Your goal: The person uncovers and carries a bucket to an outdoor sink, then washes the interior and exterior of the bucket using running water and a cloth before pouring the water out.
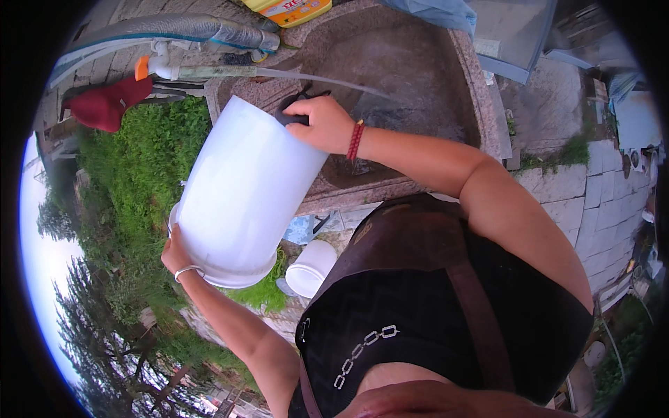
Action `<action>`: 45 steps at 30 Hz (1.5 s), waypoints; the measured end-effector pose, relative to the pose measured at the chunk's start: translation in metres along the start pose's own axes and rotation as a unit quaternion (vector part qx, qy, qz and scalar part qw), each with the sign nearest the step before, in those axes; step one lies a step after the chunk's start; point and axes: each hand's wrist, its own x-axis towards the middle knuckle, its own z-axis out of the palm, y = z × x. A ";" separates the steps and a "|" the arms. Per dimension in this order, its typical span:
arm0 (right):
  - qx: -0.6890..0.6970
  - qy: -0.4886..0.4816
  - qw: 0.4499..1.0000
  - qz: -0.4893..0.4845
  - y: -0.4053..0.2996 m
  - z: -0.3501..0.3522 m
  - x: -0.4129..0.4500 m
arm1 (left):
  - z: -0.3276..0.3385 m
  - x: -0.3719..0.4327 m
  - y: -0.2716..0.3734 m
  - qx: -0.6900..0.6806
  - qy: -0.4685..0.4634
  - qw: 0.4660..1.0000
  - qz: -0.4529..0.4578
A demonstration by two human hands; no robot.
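Note:
A white plastic bucket (251, 193) is tilted over the near left corner of a stone sink (360, 188), its flanged rim towards my body. My left hand (176, 251), with a silver bangle, grips that rim. My right hand (319, 123), with red beads at the wrist, holds a dark, soft-looking item (290, 111) against the bucket's far end; what it is exactly I cannot tell. Water runs from a hose (214, 72) on a white tap (159, 67) with an orange handle into the sink.
A yellow plastic container (292, 11) stands at the sink's far edge, and blue cloth (439, 13) hangs over its far right. A dark red cap (107, 104) lies beside the tap. A smaller white bucket (312, 267) is below, near my body. Green plants (151, 151) grow at left.

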 end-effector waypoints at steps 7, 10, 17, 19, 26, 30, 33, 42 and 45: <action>-0.169 -0.043 0.963 -0.203 -0.055 0.011 -0.003 | -0.014 0.026 -0.030 0.104 -0.023 0.994 0.032; -0.125 -0.064 0.951 -0.277 -0.064 0.036 -0.003 | -0.006 0.021 -0.013 0.111 -0.012 0.993 0.033; -0.025 -0.260 0.872 -0.414 -0.069 0.147 -0.007 | 0.001 0.023 -0.013 0.082 0.004 0.997 0.011; -0.028 -0.268 0.852 -0.448 -0.081 0.175 -0.011 | 0.003 0.024 -0.009 0.095 0.002 0.995 0.022; -0.304 -0.168 0.861 -0.372 -0.067 0.177 0.038 | 0.009 0.020 -0.013 0.057 0.006 0.997 0.057; -0.431 -0.188 0.859 -0.202 -0.037 0.107 0.087 | 0.005 0.014 -0.011 0.059 0.032 0.997 0.047; -0.391 -0.060 0.905 -0.155 0.013 0.061 0.103 | 0.008 0.011 -0.002 0.031 -0.009 0.999 0.014; -0.333 -0.094 0.922 0.171 0.212 0.016 0.008 | 0.010 0.007 -0.003 0.134 0.073 0.987 0.040; -0.312 0.043 0.934 0.171 0.195 -0.025 0.019 | 0.011 0.008 0.013 0.169 0.009 0.985 0.037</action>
